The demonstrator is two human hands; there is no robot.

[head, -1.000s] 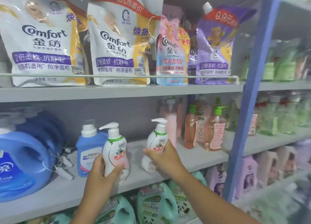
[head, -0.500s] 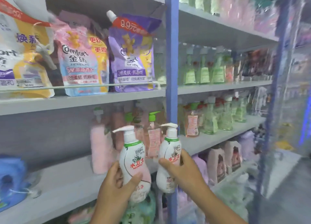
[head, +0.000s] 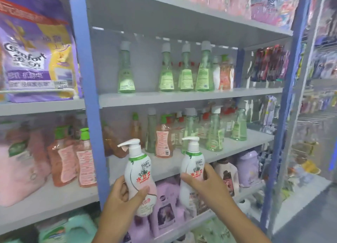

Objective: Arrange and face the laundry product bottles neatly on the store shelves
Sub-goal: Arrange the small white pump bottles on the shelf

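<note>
My left hand (head: 121,200) grips a white pump bottle (head: 139,175) with a pink base and red lettering, held upright in the air in front of the blue shelf post (head: 87,89). My right hand (head: 206,182) grips a second, matching white pump bottle (head: 192,162), also upright, just right of the first. Both bottles hang in front of the middle grey shelf (head: 228,149) of the right-hand bay, labels towards me.
Green and orange bottles (head: 213,131) crowd the middle shelf; more green bottles (head: 185,73) stand on the shelf above. Orange bottles (head: 83,155) and a purple Comfort pouch (head: 36,49) fill the left bay. Purple jugs (head: 249,166) sit below. A second blue post (head: 284,104) stands at right.
I have carried both pump bottles off the left bay's shelf and rightwards past the blue post. The view has swung right onto the bay with green bottles.
</note>
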